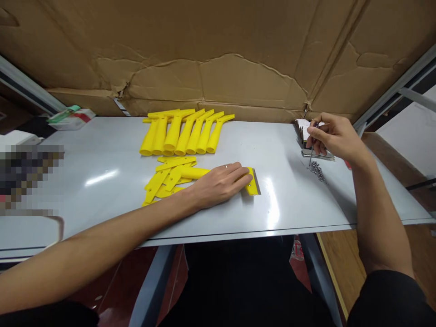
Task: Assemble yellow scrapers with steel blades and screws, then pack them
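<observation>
On the white tabletop, my left hand (225, 184) is closed over a yellow scraper (252, 184), whose metal blade edge points right. Behind that wrist lies a loose pile of yellow plastic parts (160, 179). My right hand (329, 136) pinches a thin screwdriver (310, 154), its shaft pointing down. The tip is at a small heap of screws (318, 171); whether a screw sits on it I cannot tell. Just behind the heap are stacked flat blades (316, 154), partly hidden by my right hand.
Several yellow scraper handles (185, 134) stand in a row at the back of the table (235, 222). Cardboard (221, 81) forms a wall behind. A small box (71, 119) sits at the far left, and metal frame posts flank both sides.
</observation>
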The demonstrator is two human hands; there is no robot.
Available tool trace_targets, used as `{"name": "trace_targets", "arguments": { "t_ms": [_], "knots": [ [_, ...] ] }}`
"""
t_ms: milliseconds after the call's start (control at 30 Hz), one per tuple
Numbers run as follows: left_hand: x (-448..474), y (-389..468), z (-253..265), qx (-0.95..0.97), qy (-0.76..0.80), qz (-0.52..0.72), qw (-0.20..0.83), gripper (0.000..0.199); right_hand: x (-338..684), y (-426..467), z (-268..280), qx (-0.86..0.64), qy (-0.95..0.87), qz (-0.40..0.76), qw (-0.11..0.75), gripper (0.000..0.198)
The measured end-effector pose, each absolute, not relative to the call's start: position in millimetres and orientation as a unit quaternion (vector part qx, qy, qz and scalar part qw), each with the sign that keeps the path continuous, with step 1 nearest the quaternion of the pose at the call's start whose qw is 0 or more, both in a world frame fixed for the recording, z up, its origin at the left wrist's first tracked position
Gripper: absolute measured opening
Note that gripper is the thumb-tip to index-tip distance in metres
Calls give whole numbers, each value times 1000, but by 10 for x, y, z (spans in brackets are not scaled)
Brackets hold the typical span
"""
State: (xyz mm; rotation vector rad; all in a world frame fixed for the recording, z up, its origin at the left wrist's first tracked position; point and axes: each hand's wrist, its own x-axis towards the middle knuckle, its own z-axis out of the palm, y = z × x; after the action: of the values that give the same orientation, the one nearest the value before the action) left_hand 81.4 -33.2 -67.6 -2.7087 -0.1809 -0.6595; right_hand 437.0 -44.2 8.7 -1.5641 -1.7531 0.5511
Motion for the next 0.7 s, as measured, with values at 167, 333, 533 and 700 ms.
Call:
{"name": "trace_targets", "arguments": {
  "t_ms": [167,333,533,700],
  "knots": [
    [824,-338,-674,-954,-57,-240,170,20,4314,-442,54,-629,-695,197,287,19],
    [815,-324,-699,-953,-54,-240,179,20,4303,-441,46,-630,-698,205,273,19],
    [802,-304,-750,-958,-65,-255,116,19,4303,-400,-21,-598,-657,314,334,35],
    [810,-328,-711,-945,-55,-296,130,19,4231,-365,-118,-547,-597,453,373,37]
  ]
}}
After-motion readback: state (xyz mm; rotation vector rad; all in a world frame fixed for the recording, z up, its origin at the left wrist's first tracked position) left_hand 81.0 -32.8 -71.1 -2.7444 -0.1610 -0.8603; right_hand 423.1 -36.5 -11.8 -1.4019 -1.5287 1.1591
